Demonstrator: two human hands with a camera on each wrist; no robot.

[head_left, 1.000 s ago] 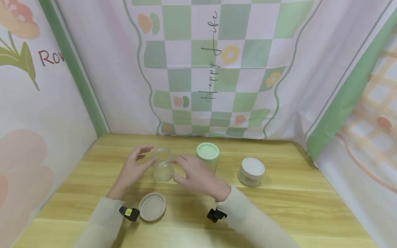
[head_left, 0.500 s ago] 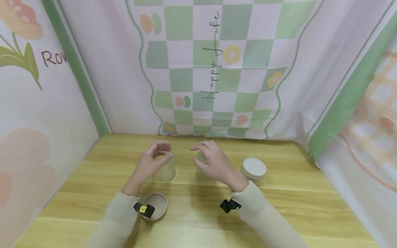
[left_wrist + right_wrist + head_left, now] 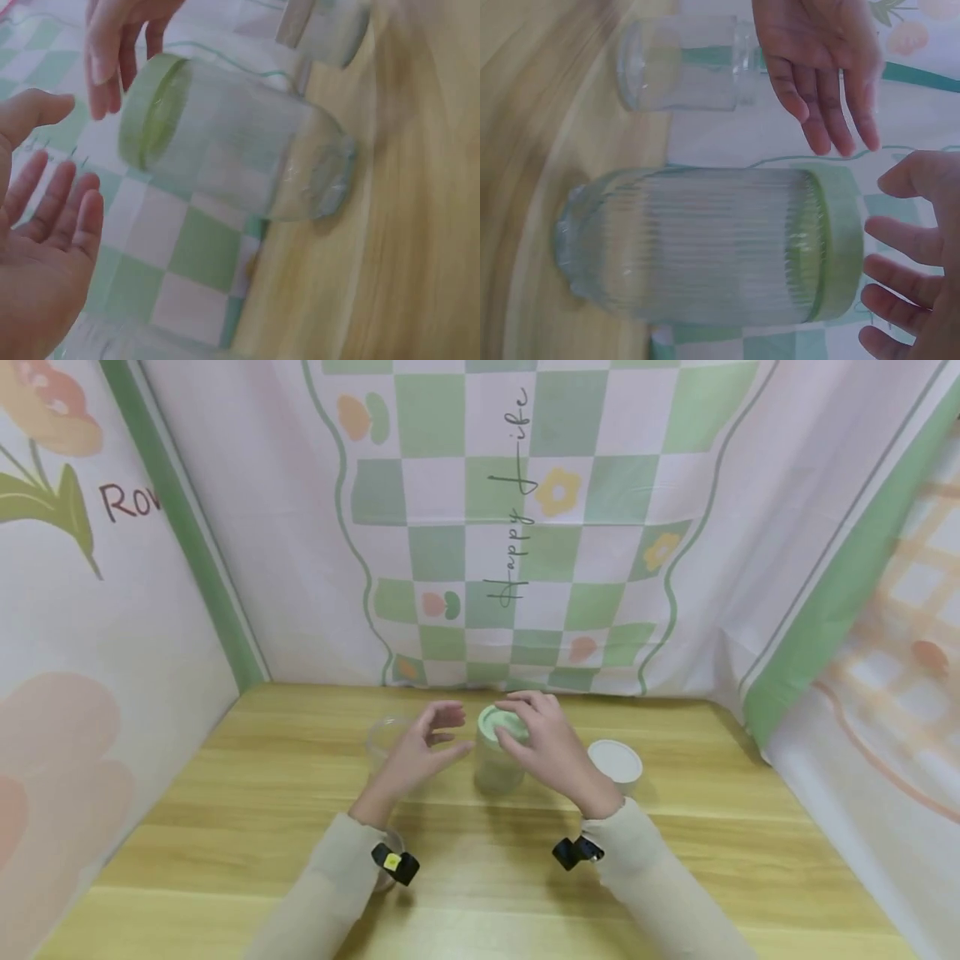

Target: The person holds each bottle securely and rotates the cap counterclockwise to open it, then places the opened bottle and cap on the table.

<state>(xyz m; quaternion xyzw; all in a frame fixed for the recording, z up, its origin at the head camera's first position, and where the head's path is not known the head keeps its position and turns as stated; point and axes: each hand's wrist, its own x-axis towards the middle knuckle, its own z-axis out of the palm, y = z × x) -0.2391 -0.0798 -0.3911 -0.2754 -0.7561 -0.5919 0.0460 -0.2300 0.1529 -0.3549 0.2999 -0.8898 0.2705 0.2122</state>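
A ribbed clear glass jar (image 3: 705, 244) with a light green lid (image 3: 491, 720) stands upright on the table. My right hand (image 3: 546, 745) is over the right side of that lid, its fingers loosely bent. Whether the fingertips touch the lid, I cannot tell. To the left of the jar hovers my left hand (image 3: 417, 758), fingers apart and nothing in them. Behind that hand, partly hidden, is a lidless glass jar (image 3: 686, 67). A loose round lid (image 3: 387, 878) lies on the table, mostly covered by my left wrist.
A short glass jar with a white lid (image 3: 617, 762) stands to the right, partly behind my right wrist. The wooden table (image 3: 712, 852) ends at a checked curtain (image 3: 495, 552) at the back, with more cloth on both sides.
Both hands have moved right, from around the lidless jar to the green-lidded one. The left wrist now covers most of the loose lid. The jars stay where they were.
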